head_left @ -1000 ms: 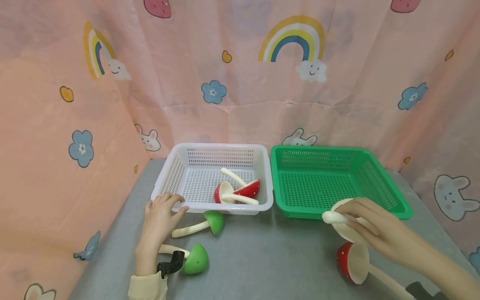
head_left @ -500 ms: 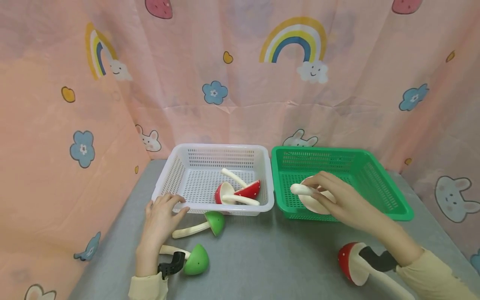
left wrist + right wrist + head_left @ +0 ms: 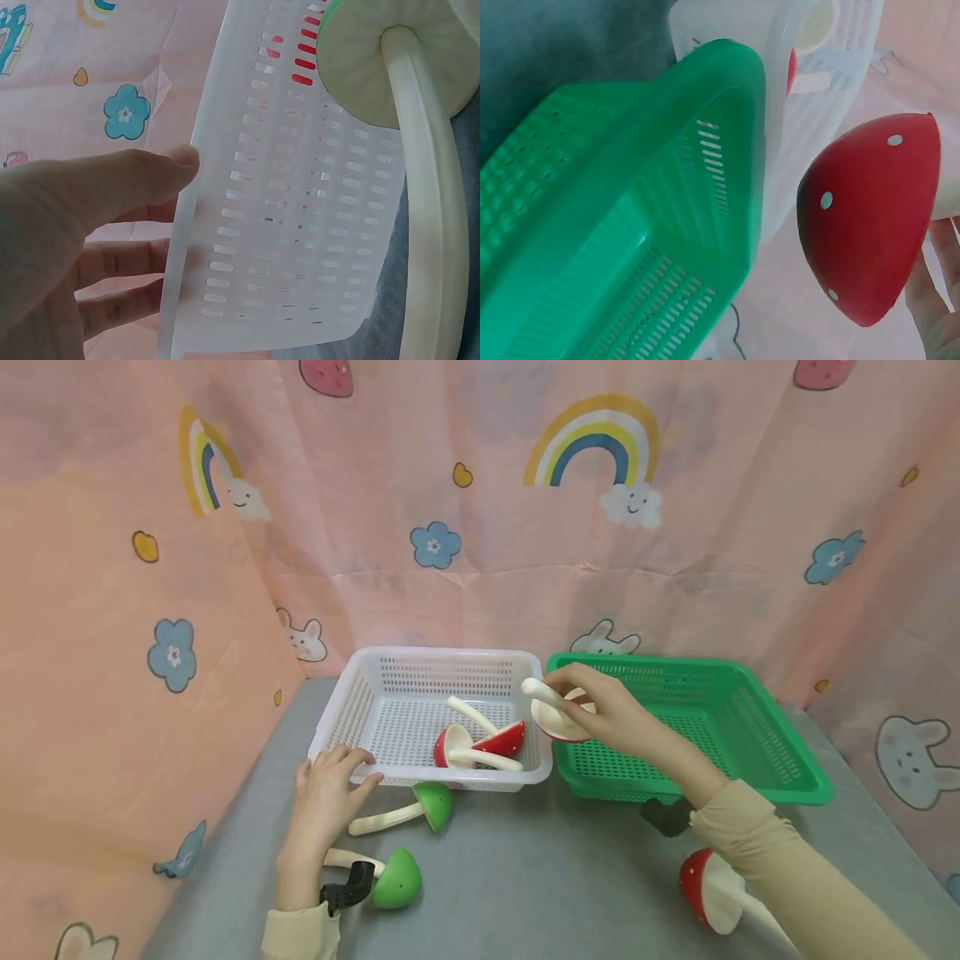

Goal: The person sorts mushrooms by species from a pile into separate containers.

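A grey felt-covered surface fills the lower half of the frame, backed by a pink cartoon-print curtain. At centre right sits a green perforated plastic basket, touching a white perforated plastic basket at centre left. The white basket holds two red white-spotted toy mushrooms. The right hand, in the middle of the frame, has its grip clenched around another red spotted toy mushroom with a cream stem, held above the seam where the two baskets meet. The left hand, at lower left, rests relaxed fingers on the white basket's front rim, its grip released. Two green-capped toy mushrooms lie beside it. A further red mushroom lies at lower right.
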Motion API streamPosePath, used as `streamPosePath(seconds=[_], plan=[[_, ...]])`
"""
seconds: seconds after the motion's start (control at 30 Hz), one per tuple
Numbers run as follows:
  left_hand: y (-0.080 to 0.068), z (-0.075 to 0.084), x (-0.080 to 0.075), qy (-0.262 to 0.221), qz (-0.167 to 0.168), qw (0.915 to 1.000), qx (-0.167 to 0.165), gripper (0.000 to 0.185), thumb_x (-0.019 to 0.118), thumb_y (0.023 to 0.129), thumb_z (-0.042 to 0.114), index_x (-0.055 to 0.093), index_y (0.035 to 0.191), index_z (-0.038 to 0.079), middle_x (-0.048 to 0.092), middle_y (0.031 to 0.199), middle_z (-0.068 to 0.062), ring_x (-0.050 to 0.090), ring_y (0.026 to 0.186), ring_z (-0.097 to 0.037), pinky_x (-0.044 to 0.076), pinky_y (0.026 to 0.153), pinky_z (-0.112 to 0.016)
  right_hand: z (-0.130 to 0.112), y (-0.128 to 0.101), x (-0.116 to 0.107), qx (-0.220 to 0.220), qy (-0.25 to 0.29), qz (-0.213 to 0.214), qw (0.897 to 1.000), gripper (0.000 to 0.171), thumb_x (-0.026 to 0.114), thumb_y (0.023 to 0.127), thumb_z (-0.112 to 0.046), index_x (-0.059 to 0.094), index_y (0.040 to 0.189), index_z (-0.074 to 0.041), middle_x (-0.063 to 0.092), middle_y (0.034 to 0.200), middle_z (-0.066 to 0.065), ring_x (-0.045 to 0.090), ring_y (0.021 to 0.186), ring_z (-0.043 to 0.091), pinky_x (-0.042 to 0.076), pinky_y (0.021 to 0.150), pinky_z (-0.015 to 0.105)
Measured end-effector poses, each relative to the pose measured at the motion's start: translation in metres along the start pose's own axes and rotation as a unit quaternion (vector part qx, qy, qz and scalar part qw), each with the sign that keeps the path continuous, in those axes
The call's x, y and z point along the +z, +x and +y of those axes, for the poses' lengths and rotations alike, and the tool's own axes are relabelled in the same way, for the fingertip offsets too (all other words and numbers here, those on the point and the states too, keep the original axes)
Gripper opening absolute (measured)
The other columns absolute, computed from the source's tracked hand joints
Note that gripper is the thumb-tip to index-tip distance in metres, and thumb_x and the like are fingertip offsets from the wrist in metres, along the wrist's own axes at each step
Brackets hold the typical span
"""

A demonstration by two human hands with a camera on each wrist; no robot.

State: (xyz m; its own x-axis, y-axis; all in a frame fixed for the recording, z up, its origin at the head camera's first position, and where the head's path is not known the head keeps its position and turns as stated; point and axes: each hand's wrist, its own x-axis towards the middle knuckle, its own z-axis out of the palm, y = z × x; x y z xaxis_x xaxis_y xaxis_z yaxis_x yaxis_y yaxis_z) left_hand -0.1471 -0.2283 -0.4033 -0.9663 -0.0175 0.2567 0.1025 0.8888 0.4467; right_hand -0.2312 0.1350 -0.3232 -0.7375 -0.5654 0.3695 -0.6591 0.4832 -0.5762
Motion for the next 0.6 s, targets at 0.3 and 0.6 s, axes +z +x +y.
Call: streamPosePath(seconds=[0.3, 0.6], plan=[[0.000, -0.003, -0.001, 0.004, 0.002, 1.0000, -0.002, 0.021, 0.068, 0.088, 0.029, 0.066, 0.104, 0.015, 0.064, 0.105, -0.006, 0.054, 0.110, -0.031, 0.018, 0.107, -0.070, 0.011, 0.045, 0.025, 0.021, 0.007, -0.025, 0.999, 0.028, 0.063, 0.091, -0.006, 0.060, 0.118, -0.010, 0.065, 0.110, 0.006, 0.062, 0.102, 0.021, 0.055, 0.091, 0.044], [0.000, 0.000, 0.000, 0.008, -0.001, 1.0000, -0.005, 0.022, 0.068, 0.088, 0.030, 0.067, 0.105, 0.016, 0.064, 0.109, -0.005, 0.054, 0.112, -0.030, 0.020, 0.108, -0.069, 0.020, 0.082, 0.048, 0.037, -0.029, -0.044, 0.998, 0.023, 0.064, 0.091, -0.009, 0.062, 0.114, -0.010, 0.068, 0.107, 0.009, 0.063, 0.101, 0.024, 0.055, 0.092, 0.043]])
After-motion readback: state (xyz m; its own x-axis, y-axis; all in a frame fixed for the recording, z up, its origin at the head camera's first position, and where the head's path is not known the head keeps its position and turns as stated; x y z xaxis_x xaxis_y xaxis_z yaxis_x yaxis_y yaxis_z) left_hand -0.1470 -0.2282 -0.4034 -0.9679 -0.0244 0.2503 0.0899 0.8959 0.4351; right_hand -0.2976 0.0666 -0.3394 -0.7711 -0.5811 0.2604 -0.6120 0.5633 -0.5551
